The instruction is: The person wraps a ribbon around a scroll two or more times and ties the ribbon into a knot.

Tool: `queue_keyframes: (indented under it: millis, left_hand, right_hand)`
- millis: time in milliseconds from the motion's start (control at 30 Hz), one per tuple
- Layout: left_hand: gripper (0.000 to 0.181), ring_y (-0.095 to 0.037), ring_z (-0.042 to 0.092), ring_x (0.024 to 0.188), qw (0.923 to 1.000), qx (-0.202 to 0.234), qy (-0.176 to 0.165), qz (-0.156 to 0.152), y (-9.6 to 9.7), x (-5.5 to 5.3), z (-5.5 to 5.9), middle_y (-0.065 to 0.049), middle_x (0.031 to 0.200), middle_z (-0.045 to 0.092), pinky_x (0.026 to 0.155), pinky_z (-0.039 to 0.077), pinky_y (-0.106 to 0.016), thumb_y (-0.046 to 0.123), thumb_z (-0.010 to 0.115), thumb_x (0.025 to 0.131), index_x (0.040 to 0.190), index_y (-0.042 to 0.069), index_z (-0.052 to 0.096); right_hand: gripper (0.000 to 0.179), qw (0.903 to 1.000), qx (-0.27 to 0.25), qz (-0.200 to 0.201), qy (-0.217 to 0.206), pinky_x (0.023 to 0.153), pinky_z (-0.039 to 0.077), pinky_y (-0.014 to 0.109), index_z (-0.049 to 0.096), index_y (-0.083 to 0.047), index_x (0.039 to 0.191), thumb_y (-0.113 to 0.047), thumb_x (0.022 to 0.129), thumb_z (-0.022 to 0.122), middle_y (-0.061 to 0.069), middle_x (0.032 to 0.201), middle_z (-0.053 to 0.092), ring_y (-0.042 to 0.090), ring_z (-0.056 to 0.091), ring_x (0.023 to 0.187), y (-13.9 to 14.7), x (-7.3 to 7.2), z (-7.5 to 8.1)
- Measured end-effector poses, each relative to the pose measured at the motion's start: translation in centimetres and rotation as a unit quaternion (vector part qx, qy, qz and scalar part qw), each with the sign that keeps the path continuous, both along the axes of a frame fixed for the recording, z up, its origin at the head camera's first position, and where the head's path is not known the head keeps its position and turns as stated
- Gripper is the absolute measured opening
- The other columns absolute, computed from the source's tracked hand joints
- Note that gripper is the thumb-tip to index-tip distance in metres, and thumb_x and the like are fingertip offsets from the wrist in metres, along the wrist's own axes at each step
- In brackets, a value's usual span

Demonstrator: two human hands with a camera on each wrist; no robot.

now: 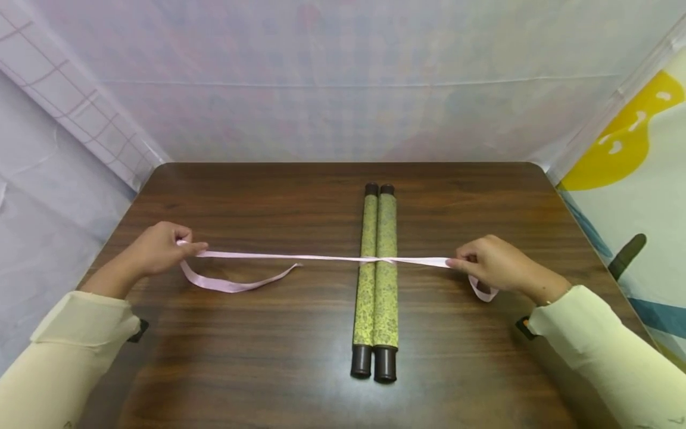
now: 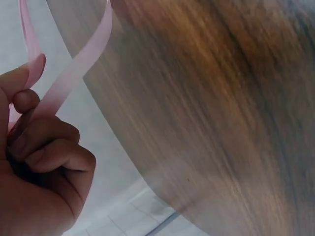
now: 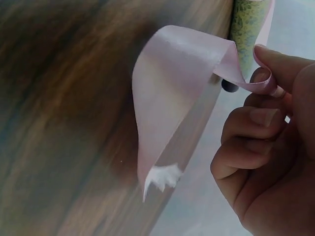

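Two scrolls with yellow-green patterned covers and dark end knobs lie side by side on the table: a left scroll (image 1: pixel 365 298) and a right scroll (image 1: pixel 386 304). A pink ribbon (image 1: pixel 284 257) stretches taut across their middle, crossing itself on top of them. On the left, my left hand (image 1: pixel 161 247) pinches the ribbon between thumb and finger, and a loose tail curves down below it. My right hand (image 1: pixel 493 262) pinches the other end at the right. In the right wrist view that ribbon end (image 3: pixel 167 88) hangs in a loop with a frayed tip.
The brown wood-grain table (image 1: pixel 268 202) has rounded far corners. Behind it hangs a pale sheet (image 1: pixel 343 71), with a patterned cloth (image 1: pixel 632 179) at the right and a white grid-lined covering (image 1: pixel 80 95) at the left.
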State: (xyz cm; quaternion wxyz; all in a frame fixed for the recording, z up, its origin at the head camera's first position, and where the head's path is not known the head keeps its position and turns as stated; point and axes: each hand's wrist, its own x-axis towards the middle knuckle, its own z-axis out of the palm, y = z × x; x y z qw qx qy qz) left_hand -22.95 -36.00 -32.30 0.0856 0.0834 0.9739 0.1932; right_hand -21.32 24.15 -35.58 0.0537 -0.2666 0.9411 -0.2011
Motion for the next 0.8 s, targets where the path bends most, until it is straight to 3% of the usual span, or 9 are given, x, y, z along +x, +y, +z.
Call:
queue_keyframes:
  millis: [300, 400, 467, 567, 633, 800]
  left_hand:
    - [0.045, -0.014, 0.039, 0.056, 0.9993, -0.030, -0.021, 0.002, 0.1, 0.0, -0.2, 0.006, 0.058, 0.037, 0.052, 0.033, -0.029, 0.039, 0.063, 0.097, 0.063, 0.015, 0.045]
    - [0.038, -0.018, 0.047, 0.061, 0.9975, -0.067, -0.019, 0.007, 0.6, 0.1, 0.1, 0.001, 0.065, 0.049, 0.054, 0.037, -0.031, 0.042, 0.061, 0.097, 0.073, 0.013, 0.055]
    - [0.035, -0.027, 0.058, 0.071, 0.9950, -0.098, -0.011, 0.011, 1.2, 0.2, 0.4, -0.009, 0.079, 0.061, 0.056, 0.044, -0.038, 0.043, 0.060, 0.096, 0.088, 0.009, 0.064]
    - [0.039, -0.043, 0.064, 0.086, 0.9903, -0.137, 0.009, 0.020, 2.8, 0.1, 0.8, -0.022, 0.109, 0.062, 0.059, 0.050, -0.053, 0.042, 0.059, 0.096, 0.114, 0.007, 0.064]
    - [0.042, -0.051, 0.063, 0.091, 0.9883, -0.147, 0.031, 0.022, 4.4, 0.0, 1.1, -0.028, 0.122, 0.056, 0.062, 0.051, -0.061, 0.040, 0.059, 0.096, 0.123, 0.007, 0.061]
    - [0.034, -0.044, 0.067, 0.086, 0.9882, -0.128, 0.084, -0.012, 10.0, 0.2, 1.8, -0.018, 0.116, 0.062, 0.063, 0.053, -0.058, 0.037, 0.061, 0.095, 0.117, 0.011, 0.065]
  right_hand:
    - [0.043, 0.9997, 0.021, 0.016, 0.000, 0.048, 0.035, 0.021, 0.050, -0.024, 0.060, -0.034, 0.100, 0.061, -0.017, 0.053, 0.040, -0.002, 0.038, 0.047, -0.6, -0.5, -0.1]
    - [0.041, 0.9994, 0.030, 0.014, -0.011, 0.049, 0.038, 0.021, 0.054, -0.024, 0.061, -0.036, 0.099, 0.062, -0.017, 0.053, 0.044, -0.001, 0.041, 0.047, -0.7, -0.5, 0.1]
    - [0.035, 0.9993, 0.032, 0.011, -0.017, 0.049, 0.039, 0.021, 0.059, -0.024, 0.066, -0.035, 0.098, 0.063, -0.016, 0.054, 0.048, 0.000, 0.043, 0.048, -0.7, -0.4, 0.2]
    - [0.023, 0.9992, 0.038, 0.004, -0.014, 0.049, 0.039, 0.022, 0.066, -0.023, 0.080, -0.037, 0.098, 0.065, -0.015, 0.057, 0.053, 0.000, 0.044, 0.049, -0.5, -0.3, 0.5]
    - [0.017, 0.9991, 0.041, -0.002, -0.003, 0.049, 0.039, 0.022, 0.068, -0.021, 0.091, -0.036, 0.097, 0.065, -0.014, 0.059, 0.055, 0.001, 0.044, 0.050, -0.6, -0.2, 0.8]
    - [0.015, 0.9982, 0.040, -0.009, 0.043, 0.058, 0.045, 0.027, 0.069, -0.018, 0.101, -0.032, 0.095, 0.069, -0.008, 0.075, 0.061, 0.005, 0.052, 0.062, -1.7, 0.1, 1.6]
